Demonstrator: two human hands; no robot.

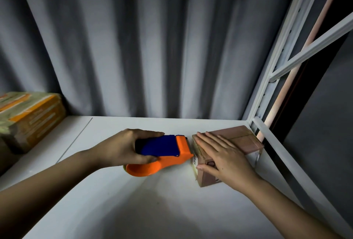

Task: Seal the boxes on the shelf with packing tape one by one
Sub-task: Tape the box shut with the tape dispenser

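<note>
Our left hand (127, 148) grips tape dispenser (162, 152); at its 3 o'clock, right hand (225, 154) lies flat, fingers together, on brown box (242, 140).

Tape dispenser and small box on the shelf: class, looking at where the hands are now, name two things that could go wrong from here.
1. The right hand lies flat on the small brown box, fingers reaching its left edge, right where the tape dispenser gripped by the left hand meets it; fingers might get taped or nicked.
2. Only a flat palm steadies the box, so it could slide toward the shelf frame, leaving crooked tape.
</note>
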